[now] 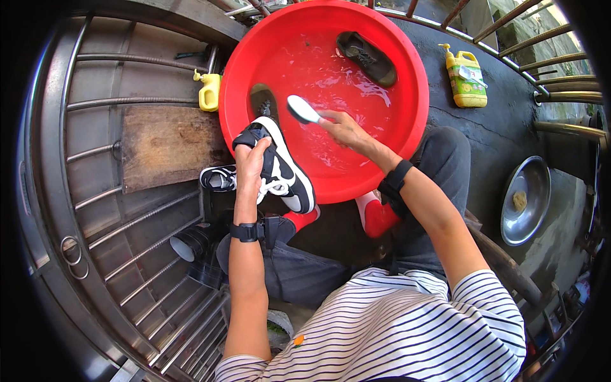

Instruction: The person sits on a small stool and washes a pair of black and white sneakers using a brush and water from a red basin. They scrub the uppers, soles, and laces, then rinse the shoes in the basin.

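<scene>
My left hand (251,160) grips a black and white lace-up sneaker (281,164) by its heel opening, thumb along the side. The sneaker is held over the near left rim of a red plastic basin (315,148), its white sole edge towards the basin. With my right hand (346,130) I hold a white-backed scrubbing brush (303,109) by its handle above the basin, apart from the sneaker. Water lies in the basin. Inside are a dark shoe (367,58) at the far right and another dark shoe (264,101) at the left, partly hidden behind the sneaker.
A second sneaker (218,178) is left of the basin, beside a wooden board (167,145). Yellow pump bottles stand left (209,91) and right (466,79) of the basin. A metal bowl (526,200) holding a tan lump lies right. Metal bars (143,100) line the left.
</scene>
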`<state>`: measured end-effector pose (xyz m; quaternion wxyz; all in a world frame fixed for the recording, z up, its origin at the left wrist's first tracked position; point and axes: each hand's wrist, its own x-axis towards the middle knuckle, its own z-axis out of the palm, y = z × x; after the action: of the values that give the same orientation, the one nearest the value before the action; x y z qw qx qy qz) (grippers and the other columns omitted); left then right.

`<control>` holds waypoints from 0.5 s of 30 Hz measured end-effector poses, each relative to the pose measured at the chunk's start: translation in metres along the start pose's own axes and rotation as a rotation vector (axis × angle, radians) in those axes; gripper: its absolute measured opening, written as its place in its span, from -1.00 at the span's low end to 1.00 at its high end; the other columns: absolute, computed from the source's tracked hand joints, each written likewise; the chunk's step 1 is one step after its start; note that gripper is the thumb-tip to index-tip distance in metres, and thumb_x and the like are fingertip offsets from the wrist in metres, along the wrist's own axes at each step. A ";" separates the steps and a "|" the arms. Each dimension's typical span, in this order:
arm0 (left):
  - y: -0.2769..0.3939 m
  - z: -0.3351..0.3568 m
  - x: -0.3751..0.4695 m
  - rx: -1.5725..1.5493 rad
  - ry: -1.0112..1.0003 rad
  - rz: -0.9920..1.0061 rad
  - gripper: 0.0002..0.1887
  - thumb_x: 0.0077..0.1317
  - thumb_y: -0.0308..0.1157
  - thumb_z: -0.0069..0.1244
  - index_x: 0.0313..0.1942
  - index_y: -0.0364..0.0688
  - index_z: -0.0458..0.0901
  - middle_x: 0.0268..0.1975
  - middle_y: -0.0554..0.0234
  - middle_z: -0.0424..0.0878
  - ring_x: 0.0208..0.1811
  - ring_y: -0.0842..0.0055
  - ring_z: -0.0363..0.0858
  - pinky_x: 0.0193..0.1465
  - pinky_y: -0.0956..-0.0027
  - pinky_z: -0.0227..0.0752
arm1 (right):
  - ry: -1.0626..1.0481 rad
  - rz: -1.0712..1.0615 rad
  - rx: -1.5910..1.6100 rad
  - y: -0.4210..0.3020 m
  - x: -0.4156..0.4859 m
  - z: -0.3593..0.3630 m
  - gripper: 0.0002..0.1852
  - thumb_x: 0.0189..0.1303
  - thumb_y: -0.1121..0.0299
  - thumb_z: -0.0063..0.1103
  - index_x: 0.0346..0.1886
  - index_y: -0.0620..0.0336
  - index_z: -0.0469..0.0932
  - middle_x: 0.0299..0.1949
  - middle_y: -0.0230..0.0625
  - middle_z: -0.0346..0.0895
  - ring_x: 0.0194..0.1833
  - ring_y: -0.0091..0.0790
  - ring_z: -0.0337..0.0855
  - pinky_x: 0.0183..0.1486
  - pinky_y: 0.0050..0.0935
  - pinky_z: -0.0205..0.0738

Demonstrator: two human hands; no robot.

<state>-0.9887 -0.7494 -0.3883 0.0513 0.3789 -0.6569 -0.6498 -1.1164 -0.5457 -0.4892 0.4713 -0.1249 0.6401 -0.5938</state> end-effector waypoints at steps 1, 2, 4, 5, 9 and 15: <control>-0.001 0.003 0.000 0.022 0.002 -0.008 -0.84 0.17 -0.54 0.06 -0.22 -0.35 0.59 -0.29 0.34 0.60 -0.32 0.64 0.53 -0.23 0.50 0.43 | 0.006 -0.300 -0.058 -0.019 -0.006 0.009 -0.54 0.45 0.27 -0.12 0.39 0.03 0.30 -0.60 -0.50 0.24 -0.63 -0.63 0.22 -0.61 -0.55 0.16; -0.001 0.007 0.000 0.014 -0.010 0.012 -0.84 0.17 -0.54 0.06 -0.23 -0.35 0.59 -0.30 0.34 0.60 -0.33 0.64 0.53 -0.24 0.50 0.43 | -0.003 -0.327 -0.118 -0.037 -0.008 0.014 -0.53 0.44 0.29 -0.10 0.39 -0.07 0.30 -0.58 -0.50 0.28 -0.60 -0.60 0.27 -0.54 -0.50 0.26; -0.001 0.016 0.002 0.034 -0.040 0.059 -0.85 0.17 -0.55 0.05 -0.23 -0.36 0.60 -0.32 0.34 0.60 -0.34 0.64 0.54 -0.25 0.50 0.44 | 0.083 -0.326 -0.204 -0.062 -0.022 0.026 -0.55 0.40 0.33 -0.06 0.36 0.02 0.35 -0.54 -0.26 0.45 -0.54 -0.44 0.43 -0.38 -0.34 0.40; 0.000 0.021 0.002 0.063 -0.054 0.085 -0.85 0.17 -0.55 0.05 -0.24 -0.36 0.60 -0.32 0.34 0.60 -0.35 0.64 0.54 -0.25 0.50 0.44 | 0.139 -0.369 -0.268 -0.068 -0.034 0.031 -0.56 0.39 0.34 -0.04 0.33 0.06 0.37 -0.51 -0.16 0.50 -0.52 -0.37 0.47 -0.32 -0.29 0.44; 0.005 0.031 -0.001 -0.051 -0.084 0.058 -0.88 0.19 -0.57 0.03 -0.26 -0.37 0.59 -0.33 0.36 0.60 -0.36 0.68 0.53 -0.27 0.55 0.44 | 0.171 -0.174 -0.349 -0.069 -0.074 0.040 -0.57 0.35 0.43 -0.04 0.30 0.10 0.40 -0.36 0.18 0.57 -0.24 0.06 0.69 -0.18 -0.15 0.48; -0.008 0.051 -0.014 0.193 -0.284 0.155 -0.91 0.17 -0.56 0.04 -0.31 -0.36 0.59 -0.40 0.44 0.54 -0.39 0.69 0.42 -0.31 0.50 0.35 | 0.342 -0.324 -0.335 -0.066 -0.063 0.027 -0.63 0.30 0.38 0.02 0.18 0.10 0.52 -0.56 0.06 0.54 -0.42 0.12 0.63 -0.36 -0.03 0.46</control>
<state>-1.0035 -0.6992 -0.3976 -0.0287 0.2346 -0.7442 -0.6248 -1.0895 -0.5346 -0.3986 0.2283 -0.1996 0.7713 -0.5596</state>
